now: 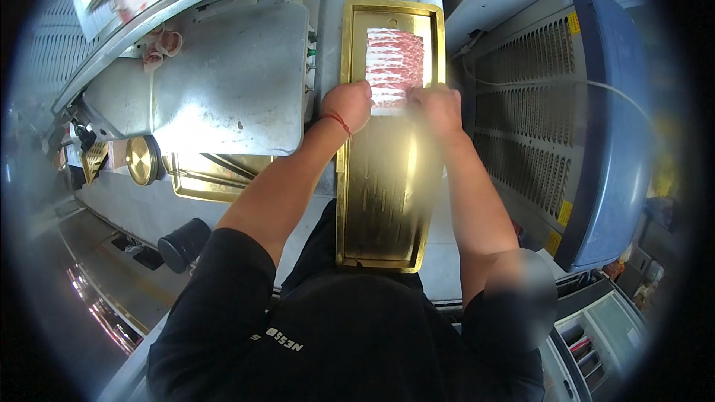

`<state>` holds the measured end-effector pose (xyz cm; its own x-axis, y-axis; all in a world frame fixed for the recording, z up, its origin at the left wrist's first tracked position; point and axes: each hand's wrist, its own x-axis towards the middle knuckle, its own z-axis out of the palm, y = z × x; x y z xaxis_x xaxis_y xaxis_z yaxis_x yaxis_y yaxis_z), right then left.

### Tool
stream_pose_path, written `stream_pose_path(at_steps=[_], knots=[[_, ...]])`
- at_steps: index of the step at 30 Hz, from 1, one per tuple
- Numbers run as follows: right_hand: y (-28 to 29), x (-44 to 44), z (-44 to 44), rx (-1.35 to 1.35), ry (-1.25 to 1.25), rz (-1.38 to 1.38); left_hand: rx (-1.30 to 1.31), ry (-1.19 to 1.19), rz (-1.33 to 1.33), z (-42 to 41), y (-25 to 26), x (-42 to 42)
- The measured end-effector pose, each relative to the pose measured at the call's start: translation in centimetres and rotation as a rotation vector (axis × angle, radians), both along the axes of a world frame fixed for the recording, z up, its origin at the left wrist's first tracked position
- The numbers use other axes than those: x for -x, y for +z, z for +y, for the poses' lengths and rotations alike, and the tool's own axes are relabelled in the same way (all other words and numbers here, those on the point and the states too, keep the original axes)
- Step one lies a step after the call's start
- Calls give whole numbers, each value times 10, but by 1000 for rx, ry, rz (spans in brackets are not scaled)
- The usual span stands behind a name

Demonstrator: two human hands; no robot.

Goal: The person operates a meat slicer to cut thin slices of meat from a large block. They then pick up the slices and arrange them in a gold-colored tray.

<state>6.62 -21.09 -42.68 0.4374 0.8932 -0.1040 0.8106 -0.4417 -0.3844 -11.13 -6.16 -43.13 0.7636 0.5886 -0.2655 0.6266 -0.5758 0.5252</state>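
Observation:
A long gold-coloured metal tray (385,178) lies lengthwise before me. Near its far end, thin slices of marbled raw meat (394,61) overlap in a row, their white fat edges towards the left. My left hand (349,105), with a red string bracelet at the wrist, is curled at the near left corner of the slices. At the near right corner, my right hand (438,107) has its fingers bent down at the meat; a blur covers part of it. Whether either hand grips a slice cannot be made out.
A metal slicing machine (234,78) stands close on the left, with curled meat scraps (167,43) on it. Another gold tray (223,176) and round gold plates (141,161) lie beyond my left arm. A large blue-sided vented appliance (614,123) stands on the right.

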Motion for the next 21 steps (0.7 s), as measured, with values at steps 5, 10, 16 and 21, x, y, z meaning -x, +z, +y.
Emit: stream_pose_path(at_steps=[5, 10, 16, 21], knots=[[7, 2, -1, 12, 17, -21, -78, -51, 15, 0, -10, 0], [8, 7, 0, -51, -6, -66, -170, -122, 80, -1, -7, 0], [8, 4, 0, 20, 20, -197, -439, -286, -171, -28, 61, 22], [45, 20, -12, -186, -117, 144, -565, -123, -867, -21, 148, 86]])
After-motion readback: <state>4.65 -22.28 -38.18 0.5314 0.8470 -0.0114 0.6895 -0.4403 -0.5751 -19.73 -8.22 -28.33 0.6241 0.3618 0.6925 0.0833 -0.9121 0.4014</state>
